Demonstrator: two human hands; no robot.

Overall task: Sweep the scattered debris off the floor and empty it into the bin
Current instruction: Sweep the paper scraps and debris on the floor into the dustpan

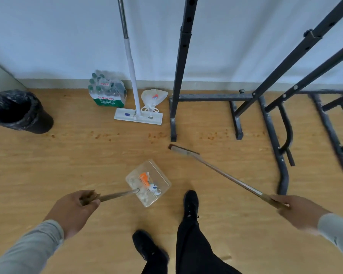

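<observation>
The big black metal rack (265,107) stands on the right by the wall, and its feet sit right among the small brown crumbs (212,136) on the wooden floor, so I think the broom will have to poke between the bars. The round black bin with a plastic bag liner (18,111) waits far off to the left, well apart from everything else. A white flat mop (138,116) leans on the wall, with a pack of water bottles (107,91) and a white plastic bag (152,98) just beside it. The long broom with a thin handle (216,169) reaches out toward the crumbs; the right hand (293,210) is curled around its end. The clear plastic dustpan (158,171) sits low by the feet, already holding orange and white scraps (147,182). The left hand (75,208) grips its handle tight, keeping it near to catch more.
</observation>
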